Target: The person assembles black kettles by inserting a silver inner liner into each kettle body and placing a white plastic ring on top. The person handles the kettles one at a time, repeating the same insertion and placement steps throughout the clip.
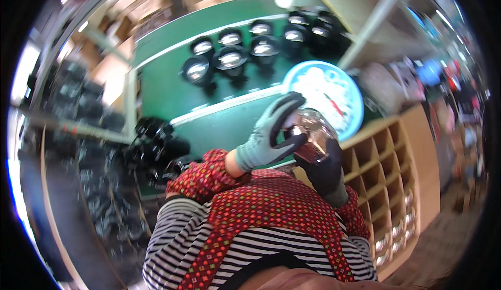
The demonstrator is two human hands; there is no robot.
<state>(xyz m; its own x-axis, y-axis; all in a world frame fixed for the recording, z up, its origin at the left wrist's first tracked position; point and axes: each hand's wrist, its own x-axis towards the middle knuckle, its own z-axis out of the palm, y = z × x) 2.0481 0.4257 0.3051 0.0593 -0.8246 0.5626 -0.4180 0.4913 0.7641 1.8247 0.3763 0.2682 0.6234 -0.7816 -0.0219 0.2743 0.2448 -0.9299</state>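
In front of my body, both gloved hands meet at a shiny copper-coloured, bowl-shaped shade, which is held tilted. My right hand, in a dark glove, grips it from below and the right. My left hand, in a pale green glove with dark fingers, curls its fingers and thumb at the shade's left side. A small pale patch shows between the left thumb and fingers; its kind is unclear. Just beyond the hands stands a light blue basin full of white ring-like pieces, with a red item on top.
Several black, shiny-topped shades stand in rows on the green table. A divided cardboard box at the right holds shiny pieces in some cells. Dark shades are heaped at the left. A metal frame rises at the far right.
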